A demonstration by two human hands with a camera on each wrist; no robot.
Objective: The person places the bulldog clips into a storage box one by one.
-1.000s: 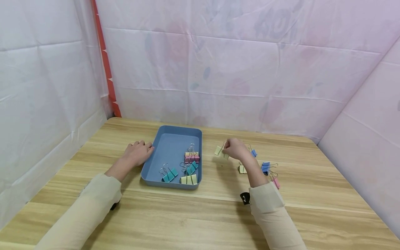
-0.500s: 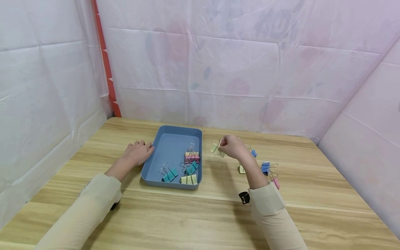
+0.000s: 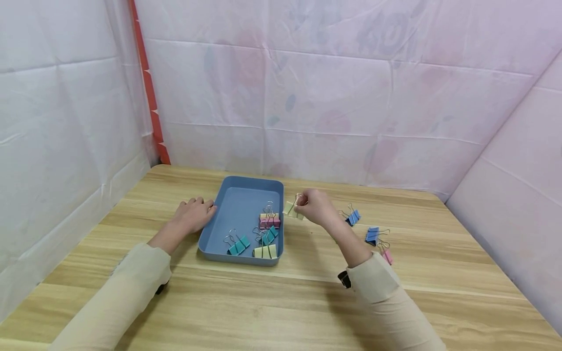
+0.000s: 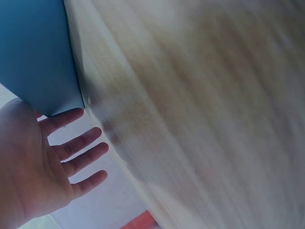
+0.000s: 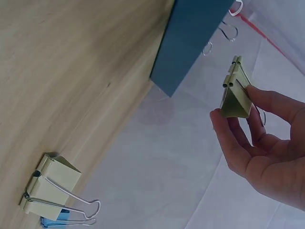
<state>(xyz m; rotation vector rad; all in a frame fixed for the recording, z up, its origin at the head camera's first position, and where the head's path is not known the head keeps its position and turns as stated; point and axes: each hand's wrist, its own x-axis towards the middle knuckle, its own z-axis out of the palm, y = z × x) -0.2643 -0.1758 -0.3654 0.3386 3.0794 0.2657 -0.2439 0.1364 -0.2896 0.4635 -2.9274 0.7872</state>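
Observation:
My right hand (image 3: 317,207) pinches a pale yellow binder clip (image 3: 290,209) between thumb and fingers, raised just outside the right rim of a blue tray (image 3: 241,202). In the right wrist view this binder clip (image 5: 237,95) hangs from the fingertips with its triangular end showing. My left hand (image 3: 193,214) lies at the tray's left rim; its fingers are loosely straight against the tray wall (image 4: 40,62) in the left wrist view. Inside the tray are teal clips (image 3: 239,246), a pink clip (image 3: 269,223) and yellow clips (image 3: 265,252), grouped toward the near and right sides.
Right of my right hand, two blue clips (image 3: 353,217) and a pink clip (image 3: 386,255) lie on the wooden table (image 3: 272,307). Another yellow clip (image 5: 52,183) stands on the table in the right wrist view, hidden by the forearm in the head view. White sheeting (image 3: 307,97) surrounds the table.
My right hand has lifted the yellow binder clip and carried it left, up to the tray's right rim. The left hand and the tray have stayed put.

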